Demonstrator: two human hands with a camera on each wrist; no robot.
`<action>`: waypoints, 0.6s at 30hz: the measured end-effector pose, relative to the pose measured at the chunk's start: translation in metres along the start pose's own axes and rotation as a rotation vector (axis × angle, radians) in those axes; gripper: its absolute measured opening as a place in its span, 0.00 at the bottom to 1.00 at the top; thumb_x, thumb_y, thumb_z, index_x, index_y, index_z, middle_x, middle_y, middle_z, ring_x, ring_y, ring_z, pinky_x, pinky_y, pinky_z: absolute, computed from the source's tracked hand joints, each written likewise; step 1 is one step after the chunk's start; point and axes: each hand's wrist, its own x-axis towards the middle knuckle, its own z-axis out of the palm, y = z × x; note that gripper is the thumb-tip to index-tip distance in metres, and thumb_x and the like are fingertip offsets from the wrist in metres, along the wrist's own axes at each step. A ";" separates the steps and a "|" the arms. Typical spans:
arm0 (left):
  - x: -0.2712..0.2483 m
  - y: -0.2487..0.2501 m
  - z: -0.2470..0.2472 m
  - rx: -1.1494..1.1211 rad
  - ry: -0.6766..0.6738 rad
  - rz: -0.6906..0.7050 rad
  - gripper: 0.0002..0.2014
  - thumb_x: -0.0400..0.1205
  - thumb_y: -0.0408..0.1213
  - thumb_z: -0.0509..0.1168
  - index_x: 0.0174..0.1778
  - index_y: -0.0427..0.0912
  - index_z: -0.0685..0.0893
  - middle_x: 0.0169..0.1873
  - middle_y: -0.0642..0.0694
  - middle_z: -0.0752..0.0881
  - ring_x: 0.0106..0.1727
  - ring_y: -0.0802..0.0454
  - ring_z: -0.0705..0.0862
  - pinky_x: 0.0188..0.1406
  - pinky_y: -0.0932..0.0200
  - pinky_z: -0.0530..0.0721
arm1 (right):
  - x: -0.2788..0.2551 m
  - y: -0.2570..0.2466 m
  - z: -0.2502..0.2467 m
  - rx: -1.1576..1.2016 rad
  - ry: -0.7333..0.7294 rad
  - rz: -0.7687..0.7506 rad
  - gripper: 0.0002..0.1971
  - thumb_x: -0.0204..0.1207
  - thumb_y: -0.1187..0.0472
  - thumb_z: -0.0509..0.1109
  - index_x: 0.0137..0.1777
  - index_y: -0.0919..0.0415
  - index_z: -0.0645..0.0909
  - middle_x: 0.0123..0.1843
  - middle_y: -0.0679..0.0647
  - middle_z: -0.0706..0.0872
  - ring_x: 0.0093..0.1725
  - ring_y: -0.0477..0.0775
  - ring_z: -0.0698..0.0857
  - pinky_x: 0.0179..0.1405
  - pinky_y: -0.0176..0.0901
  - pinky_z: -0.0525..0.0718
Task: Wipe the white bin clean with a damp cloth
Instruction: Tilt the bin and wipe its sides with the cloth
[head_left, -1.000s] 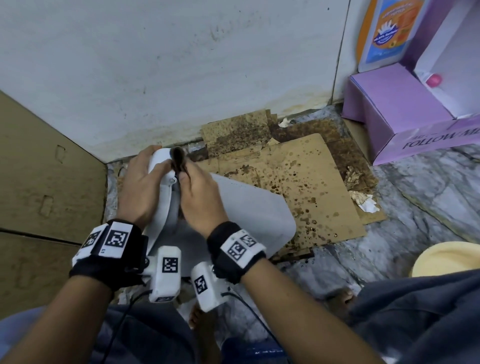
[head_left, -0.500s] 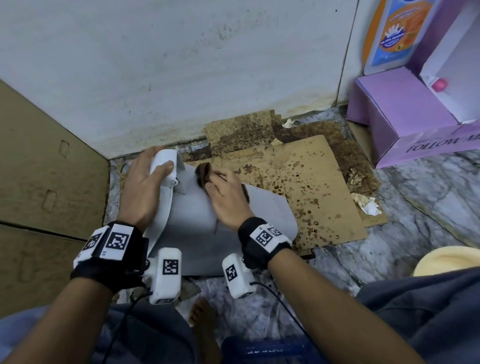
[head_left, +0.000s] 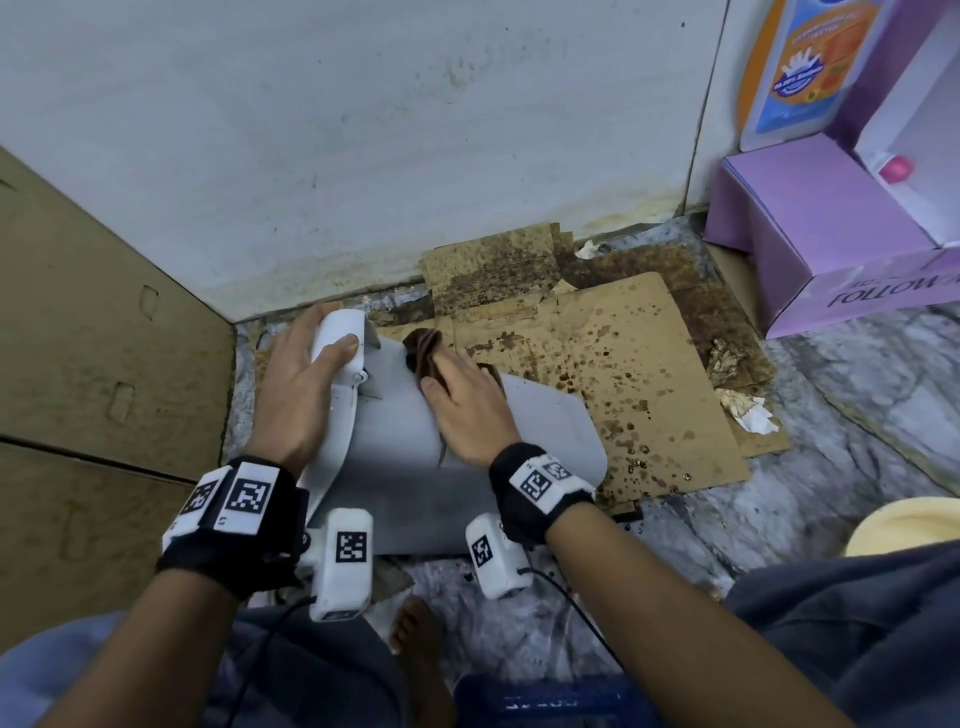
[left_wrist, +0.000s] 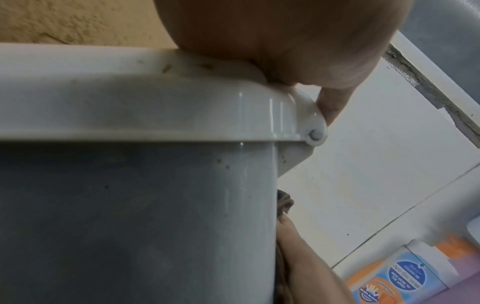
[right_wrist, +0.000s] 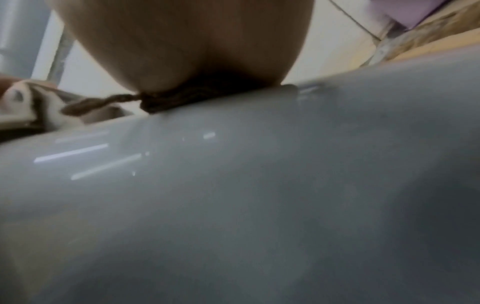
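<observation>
Both hands are on the white bin (head_left: 405, 441), which lies on its side on the floor between the person's forearms. Left hand (head_left: 298, 387) grips the bin's lid end, thumb curled over the white rim and fingers wrapped round its far side; the left wrist view shows the thumb pressing down beside the small hinge pin (left_wrist: 314, 134) on that rim. Right hand (head_left: 467, 400) lies flat with fairly straight fingers on the upturned side of the bin, pressing a brown cloth (head_left: 423, 345) against the plastic; the cloth bunches out past the fingertips toward the wall, and a thin strand trails back under the palm. From the right wrist view the cloth (right_wrist: 182, 100) is squeezed between the palm and the glossy grey-white surface. Beneath and beyond the bin lies stained cardboard (head_left: 623, 374), spotted with dark drips, over a marble floor (head_left: 857, 415). Crumpled paper scraps (head_left: 745, 410) sit at the cardboard's right edge. A purple box (head_left: 810, 234) stands near the wall on the right with an orange-and-blue bottle (head_left: 800, 67) behind it, and a large brown carton (head_left: 93, 338) stands on the left.
</observation>
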 end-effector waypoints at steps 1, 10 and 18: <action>0.000 0.001 0.000 0.003 0.000 0.000 0.33 0.72 0.58 0.59 0.75 0.52 0.75 0.72 0.50 0.76 0.74 0.49 0.74 0.77 0.38 0.69 | 0.005 0.001 -0.003 0.015 -0.034 0.047 0.24 0.86 0.52 0.51 0.81 0.54 0.61 0.84 0.51 0.63 0.83 0.57 0.57 0.81 0.62 0.56; 0.005 -0.004 -0.002 -0.021 0.015 -0.012 0.28 0.73 0.58 0.62 0.70 0.58 0.78 0.69 0.46 0.79 0.72 0.44 0.77 0.74 0.35 0.72 | 0.026 -0.029 0.014 0.121 -0.095 -0.049 0.26 0.84 0.60 0.52 0.82 0.53 0.59 0.84 0.54 0.62 0.82 0.63 0.59 0.79 0.66 0.57; 0.000 -0.004 -0.002 -0.041 -0.003 -0.016 0.24 0.72 0.57 0.63 0.66 0.62 0.79 0.68 0.49 0.80 0.68 0.41 0.80 0.70 0.32 0.75 | 0.010 0.048 -0.013 0.017 -0.027 0.233 0.20 0.86 0.55 0.50 0.75 0.58 0.68 0.74 0.58 0.75 0.74 0.63 0.70 0.74 0.64 0.67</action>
